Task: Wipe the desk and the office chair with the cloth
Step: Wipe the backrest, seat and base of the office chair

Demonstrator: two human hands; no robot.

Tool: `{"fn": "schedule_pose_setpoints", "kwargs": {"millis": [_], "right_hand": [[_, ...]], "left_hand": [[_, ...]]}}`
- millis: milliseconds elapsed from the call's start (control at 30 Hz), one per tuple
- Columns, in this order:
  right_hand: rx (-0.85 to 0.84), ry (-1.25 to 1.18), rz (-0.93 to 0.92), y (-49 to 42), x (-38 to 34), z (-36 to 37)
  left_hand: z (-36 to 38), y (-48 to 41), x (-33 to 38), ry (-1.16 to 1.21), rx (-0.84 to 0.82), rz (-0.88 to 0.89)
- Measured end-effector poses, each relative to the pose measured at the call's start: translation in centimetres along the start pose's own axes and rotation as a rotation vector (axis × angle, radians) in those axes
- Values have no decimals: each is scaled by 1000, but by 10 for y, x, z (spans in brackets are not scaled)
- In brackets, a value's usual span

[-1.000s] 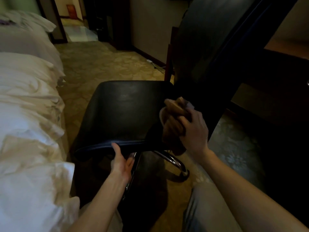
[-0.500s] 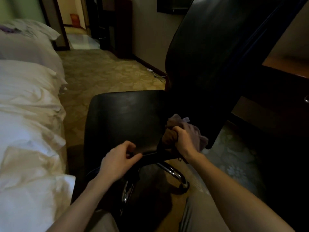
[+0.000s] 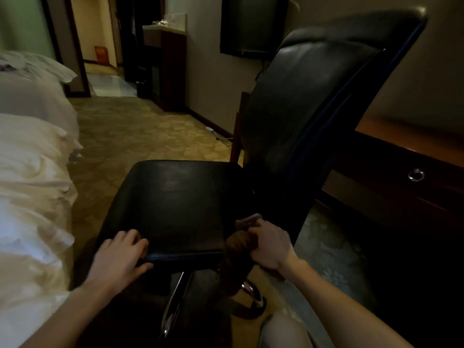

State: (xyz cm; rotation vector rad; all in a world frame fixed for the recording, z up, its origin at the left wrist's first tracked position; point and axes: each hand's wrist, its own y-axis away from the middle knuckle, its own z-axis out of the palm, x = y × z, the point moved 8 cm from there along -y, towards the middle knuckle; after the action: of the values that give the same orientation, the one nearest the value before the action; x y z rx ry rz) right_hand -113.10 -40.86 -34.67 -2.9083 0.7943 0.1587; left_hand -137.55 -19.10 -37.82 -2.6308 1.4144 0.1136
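A bed with white bedding lay at the far left. My left hand gripped the near left edge of the office chair seat, fingers curled over the top and thumb under the rim. My right hand was closed in a fist round the bunched brown cloth, pressed against the seat's near right corner, just below the upright backrest. The desk stood at the right behind the chair, a ring pull on its drawer.
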Motion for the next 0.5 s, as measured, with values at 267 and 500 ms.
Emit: {"fn": "schedule_pose_setpoints", "kwargs": {"millis": [267,500], "right_hand": [[-434,133,-300,38,-75,-8],[-267,67,-544,54,-163,-26]], "left_hand": [[-45,-5,32,-107,44,-19],[-210,-18,44,829,537,-21]]}}
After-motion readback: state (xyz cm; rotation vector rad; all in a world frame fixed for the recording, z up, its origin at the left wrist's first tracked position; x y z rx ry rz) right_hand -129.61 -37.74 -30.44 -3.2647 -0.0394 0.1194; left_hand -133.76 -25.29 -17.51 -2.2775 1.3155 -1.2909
